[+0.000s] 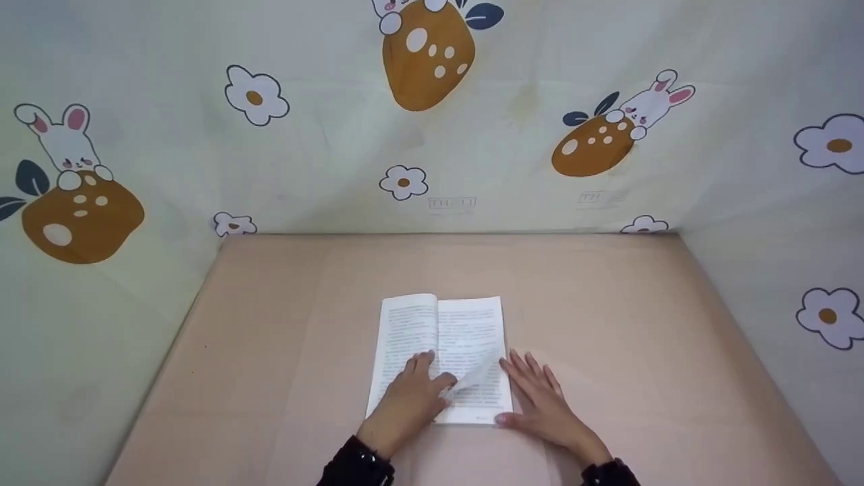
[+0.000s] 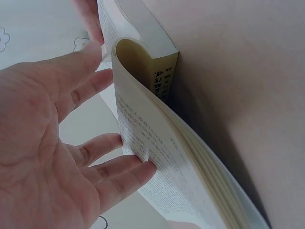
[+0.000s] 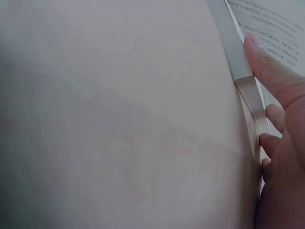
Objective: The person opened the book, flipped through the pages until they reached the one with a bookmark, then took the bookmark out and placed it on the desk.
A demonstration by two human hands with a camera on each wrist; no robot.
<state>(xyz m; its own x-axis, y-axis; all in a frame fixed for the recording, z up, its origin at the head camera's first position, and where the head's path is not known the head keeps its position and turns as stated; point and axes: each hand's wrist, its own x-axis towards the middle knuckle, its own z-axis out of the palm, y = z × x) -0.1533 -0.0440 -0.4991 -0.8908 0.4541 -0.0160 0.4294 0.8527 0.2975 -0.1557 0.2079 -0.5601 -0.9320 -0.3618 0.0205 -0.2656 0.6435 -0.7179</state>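
Observation:
An open book (image 1: 472, 320) with printed pages lies on the table. My left hand (image 1: 408, 398) rests across its left-hand pages, which bulge up in a curve at the spine. Between its thumb and index finger it pinches the corner of a thin page (image 1: 478, 373), lifted from the right-hand side; its other fingers lie on the left page (image 2: 157, 148). At the book's right edge is my right hand (image 1: 543, 401), its fingers extended and spread. Its thumb (image 3: 267, 59) lies on the lower right corner, while the fingertips touch the book's side.
The table (image 1: 324, 283) has a plain pinkish-beige covering. Pale cloth walls (image 1: 324, 169) printed with rabbits, brown fruit and flowers stand at the back and both sides. Dark sleeves (image 1: 358, 466) cover the forearms.

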